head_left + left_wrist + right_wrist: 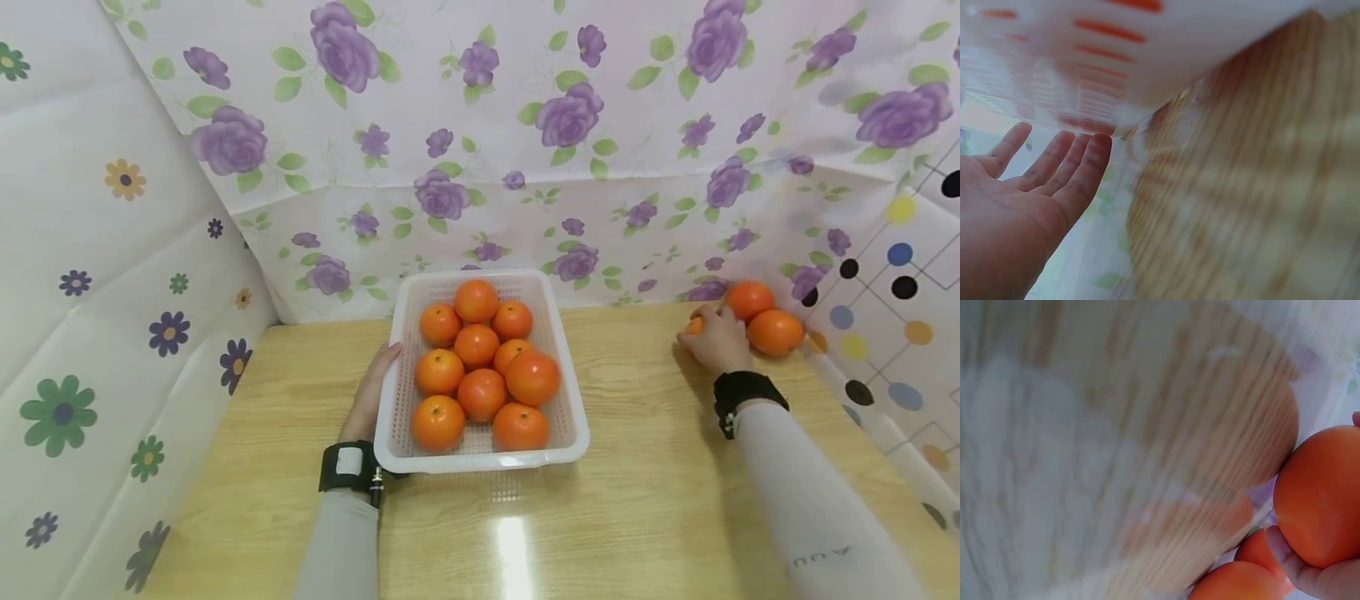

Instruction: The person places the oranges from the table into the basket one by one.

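Note:
A white plastic basket [483, 463] holding several oranges [482, 395] rests on the wooden table. Along its left side lies my left hand [367, 400], fingertips against the outer wall. The left wrist view shows the same hand [1041, 194] with fingers extended beneath the slotted wall [1166, 56]. Over at the far right, my right hand [717, 340] grips an orange [695, 326], mostly covered by the hand in the head view. In the right wrist view that orange [1322, 494] sits between thumb and fingers. Two more oranges [776, 332] lie just right of the hand.
A wall covering with purple flowers [442, 196] rises behind the table [637, 500]. Patterned sheets close off both sides, one with daisies [57, 414] at left, one with coloured dots [905, 254] at right. The two loose oranges lie near the back right corner.

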Action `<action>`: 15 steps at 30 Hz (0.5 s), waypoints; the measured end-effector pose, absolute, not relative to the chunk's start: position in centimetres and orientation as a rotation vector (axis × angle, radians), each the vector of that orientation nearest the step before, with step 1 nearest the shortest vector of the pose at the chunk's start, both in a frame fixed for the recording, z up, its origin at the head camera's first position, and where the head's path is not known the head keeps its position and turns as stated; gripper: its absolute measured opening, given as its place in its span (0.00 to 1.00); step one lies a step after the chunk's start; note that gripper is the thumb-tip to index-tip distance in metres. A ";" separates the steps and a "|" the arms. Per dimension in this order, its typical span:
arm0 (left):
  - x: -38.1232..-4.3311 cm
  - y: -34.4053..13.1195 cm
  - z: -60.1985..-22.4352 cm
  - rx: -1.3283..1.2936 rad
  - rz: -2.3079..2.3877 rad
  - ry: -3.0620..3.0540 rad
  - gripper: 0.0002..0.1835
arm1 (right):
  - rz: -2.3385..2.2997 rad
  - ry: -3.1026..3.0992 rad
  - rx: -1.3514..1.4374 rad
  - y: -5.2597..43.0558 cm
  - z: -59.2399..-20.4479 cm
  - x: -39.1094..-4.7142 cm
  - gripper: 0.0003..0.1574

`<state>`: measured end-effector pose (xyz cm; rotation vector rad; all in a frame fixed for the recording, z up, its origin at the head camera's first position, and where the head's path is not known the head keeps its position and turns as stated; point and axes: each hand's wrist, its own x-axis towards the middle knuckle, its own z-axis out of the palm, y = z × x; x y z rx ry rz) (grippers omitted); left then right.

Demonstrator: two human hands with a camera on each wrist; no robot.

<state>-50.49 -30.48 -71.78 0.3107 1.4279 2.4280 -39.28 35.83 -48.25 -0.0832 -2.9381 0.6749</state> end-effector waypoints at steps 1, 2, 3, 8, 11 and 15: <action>-51.2 -30.8 -72.9 0.283 2.427 1.436 0.24 | 0.680 -2.935 -0.080 35.8 -48.4 -39.3 0.33; -51.9 -31.2 -74.0 0.284 2.427 1.439 0.25 | 0.698 -2.927 -0.079 35.8 -48.5 -39.2 0.33; -52.5 -31.4 -74.8 0.287 2.425 1.439 0.26 | 0.719 -2.921 -0.080 35.9 -48.5 -39.2 0.33; -53.6 -32.0 -77.3 0.307 2.424 1.417 0.26 | 0.859 -2.884 -0.097 36.1 -48.8 -39.0 0.35; -53.9 -32.2 -77.9 0.301 2.428 1.410 0.26 | 0.932 -2.860 -0.100 36.1 -48.5 -38.8 0.36; -54.1 -32.4 -78.1 0.243 2.427 1.475 0.26 | 1.033 -2.816 -0.098 36.0 -47.8 -38.9 0.37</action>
